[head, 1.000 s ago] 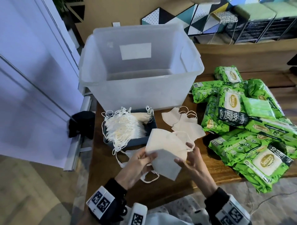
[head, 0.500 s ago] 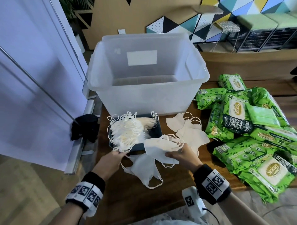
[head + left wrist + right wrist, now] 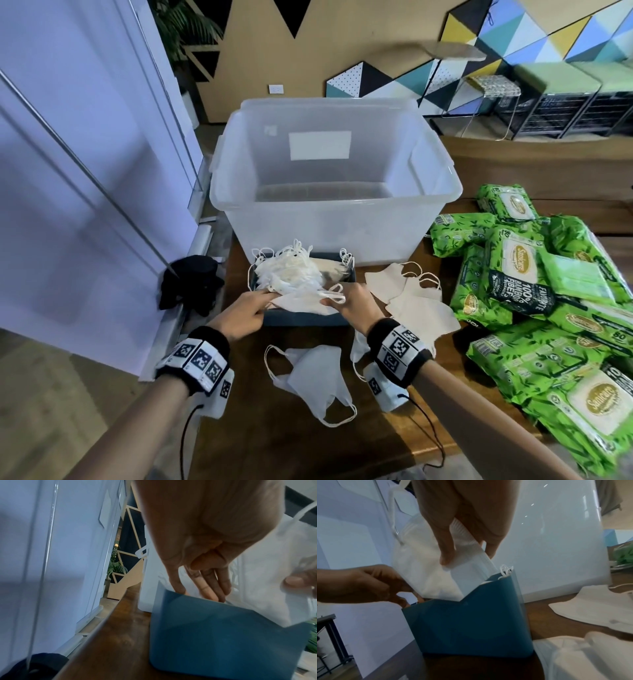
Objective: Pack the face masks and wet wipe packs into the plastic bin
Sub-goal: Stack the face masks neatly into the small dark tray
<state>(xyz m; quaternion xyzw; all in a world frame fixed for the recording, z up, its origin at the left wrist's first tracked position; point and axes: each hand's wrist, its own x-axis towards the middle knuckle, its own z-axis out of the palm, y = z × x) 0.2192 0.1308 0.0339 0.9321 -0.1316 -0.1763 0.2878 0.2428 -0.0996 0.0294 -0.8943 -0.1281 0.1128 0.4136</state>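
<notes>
A clear plastic bin (image 3: 219,192) stands at the back of the wooden table (image 3: 274,438); I see nothing inside it. In front of it is a small blue box (image 3: 301,320) (image 3: 223,635) (image 3: 471,628) holding a pile of white face masks (image 3: 291,270). My right hand (image 3: 346,301) (image 3: 469,555) grips a flat stack of masks (image 3: 305,303) (image 3: 423,568) over the box's front edge. My left hand (image 3: 253,308) (image 3: 205,588) reaches into the box's left end with nearly straight fingers, beside that stack. Green wet wipe packs (image 3: 534,298) are heaped at the right.
Loose masks lie on the table right of the box (image 3: 414,301) and in front of it (image 3: 315,383). A black object (image 3: 191,284) hangs off the table's left edge beside a white panel (image 3: 85,205). Bare wood shows near the front edge.
My right hand has carried the mask stack forward and left, onto the blue box. My left hand has moved right to the box's left end. The camera has tilted up.
</notes>
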